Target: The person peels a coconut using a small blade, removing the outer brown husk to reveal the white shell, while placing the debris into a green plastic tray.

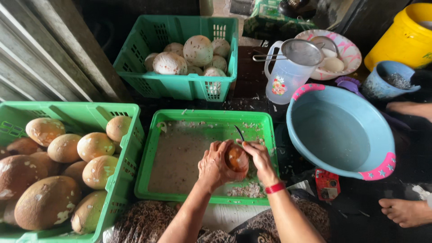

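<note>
My left hand (215,164) grips a brown peeled coconut (237,159) over a shallow green tray (155,155) strewn with pale shavings. My right hand (258,157), a red band on its wrist, holds a small dark-bladed tool (240,133) against the coconut's top. To the left stands a green crate (130,135) filled with several brown coconuts (94,146). Behind the tray, another green crate (175,85) holds several white, scraped coconuts (198,50).
A blue basin (315,96) with pink handles sits at right. Behind it are a clear jug (283,78) topped by a metal strainer (301,51), a pink patterned plate (353,51), a small blue cup (382,83) and a yellow bucket (402,38). Another person's foot (405,211) is at lower right.
</note>
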